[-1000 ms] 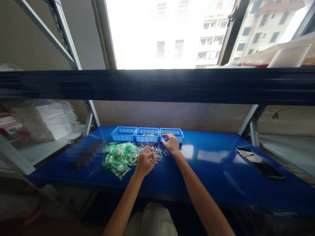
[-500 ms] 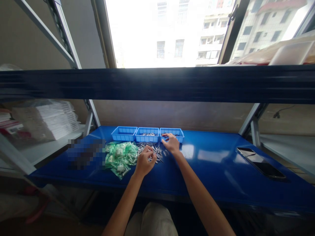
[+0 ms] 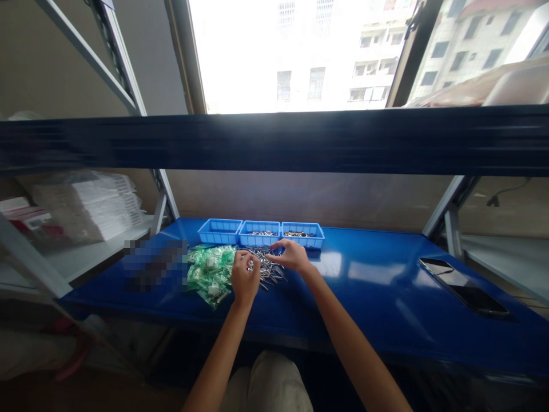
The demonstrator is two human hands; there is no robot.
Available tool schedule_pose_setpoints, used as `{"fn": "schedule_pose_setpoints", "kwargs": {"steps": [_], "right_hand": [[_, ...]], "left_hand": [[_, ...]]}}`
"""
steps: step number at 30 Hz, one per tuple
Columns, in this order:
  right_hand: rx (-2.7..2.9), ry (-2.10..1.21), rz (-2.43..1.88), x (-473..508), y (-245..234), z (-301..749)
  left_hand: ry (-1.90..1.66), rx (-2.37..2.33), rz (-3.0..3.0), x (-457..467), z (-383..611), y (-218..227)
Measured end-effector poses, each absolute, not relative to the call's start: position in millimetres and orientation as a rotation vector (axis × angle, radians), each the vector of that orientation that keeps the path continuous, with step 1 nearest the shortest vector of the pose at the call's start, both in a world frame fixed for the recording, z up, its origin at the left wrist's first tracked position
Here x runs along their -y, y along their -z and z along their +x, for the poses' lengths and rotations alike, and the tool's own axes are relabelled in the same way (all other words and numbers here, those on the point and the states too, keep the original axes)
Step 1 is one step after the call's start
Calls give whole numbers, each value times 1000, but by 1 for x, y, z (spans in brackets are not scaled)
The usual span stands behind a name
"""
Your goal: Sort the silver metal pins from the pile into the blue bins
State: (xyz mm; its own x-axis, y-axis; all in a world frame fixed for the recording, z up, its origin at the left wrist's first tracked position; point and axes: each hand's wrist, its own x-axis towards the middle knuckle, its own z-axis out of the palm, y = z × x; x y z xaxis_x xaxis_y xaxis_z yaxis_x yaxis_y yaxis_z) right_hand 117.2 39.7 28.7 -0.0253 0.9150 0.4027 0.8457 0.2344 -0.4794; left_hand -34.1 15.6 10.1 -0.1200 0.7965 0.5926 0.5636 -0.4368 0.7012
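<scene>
A loose pile of thin, shiny metal pins (image 3: 271, 276), perhaps rivets, lies on the blue tabletop. My left hand (image 3: 246, 279) is at the pile's left side, beside the green bags, its fingers curled in; whatever they hold is hidden. Over the pile's right side hovers my right hand (image 3: 292, 256), thumb and fingers apart, with nothing visible between them. Green plastic bags (image 3: 210, 272) with small pale parts inside lie left of the pile. Behind stand three blue trays in a row: the left tray (image 3: 219, 238) shows nothing inside, while the middle tray (image 3: 259, 241) and right tray (image 3: 302, 242) contain small metal pieces.
A phone (image 3: 463, 286) lies on the right of the blue table (image 3: 364, 309). A dark blue shelf beam (image 3: 274, 143) crosses above the trays. Plastic-wrapped white stacks (image 3: 98, 206) stand at the left. A blurred-out patch (image 3: 156, 266) covers something on the table's left.
My right hand has moved from the right tray down and left to the pile. My left hand has shifted slightly left, towards the green bags. The view has shifted a little.
</scene>
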Motion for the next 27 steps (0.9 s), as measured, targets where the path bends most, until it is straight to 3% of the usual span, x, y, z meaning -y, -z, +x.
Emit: {"fn": "schedule_pose_setpoints", "kwargs": {"steps": [5, 16, 27], "right_hand": [[2019, -166, -1584, -38, -19, 103], [1757, -265, -1547, -45, -16, 104], [1389, -922, -1079, -49, -28, 107]], "left_hand": [[-1510, -1437, 1996, -14, -32, -10], [-1562, -1463, 1908, -17, -35, -9], [-1527, -1443, 1943, -24, -33, -5]]}}
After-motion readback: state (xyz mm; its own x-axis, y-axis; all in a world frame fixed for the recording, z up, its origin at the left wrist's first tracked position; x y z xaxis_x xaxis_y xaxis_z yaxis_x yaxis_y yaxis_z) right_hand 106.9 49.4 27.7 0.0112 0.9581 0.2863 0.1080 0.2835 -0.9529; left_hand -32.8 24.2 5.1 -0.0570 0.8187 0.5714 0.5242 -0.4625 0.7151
